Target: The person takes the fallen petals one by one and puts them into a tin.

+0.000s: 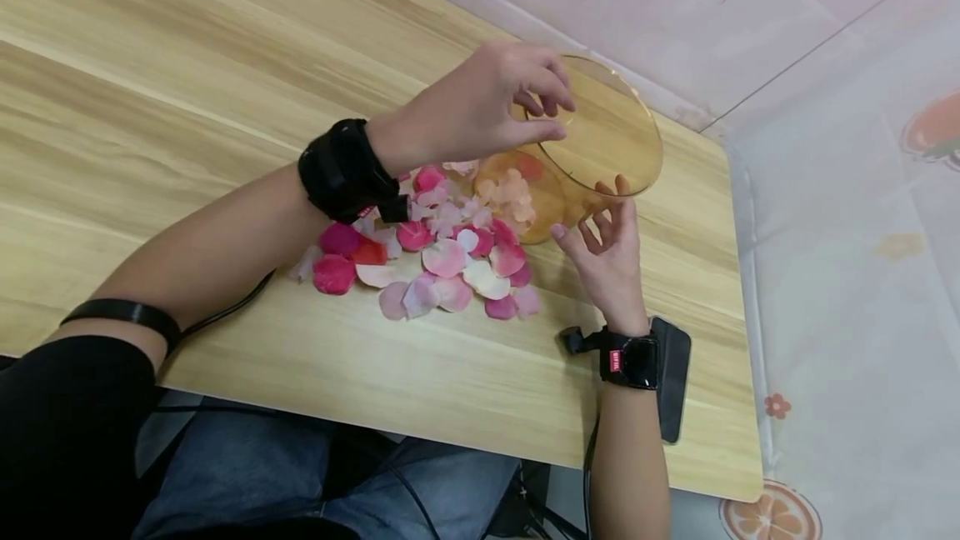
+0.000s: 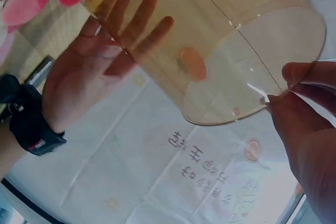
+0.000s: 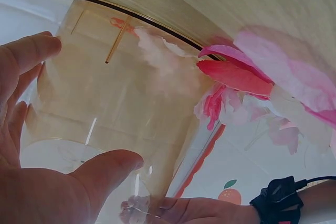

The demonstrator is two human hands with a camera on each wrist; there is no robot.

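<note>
An amber see-through container is tipped on the wooden table, its mouth raised toward the far right. A few pale petals lie inside near its base. My left hand pinches the upper rim between thumb and fingers. On the near side my right hand is spread flat, fingers straight against the container's wall. A heap of pink, red and white petals lies on the table beside the base, under my left wrist.
A black phone lies near the table's right front corner, just behind my right wrist. The table's right edge is close to the container. Beyond it is a pale patterned covering. A cable runs from my left arm off the front edge.
</note>
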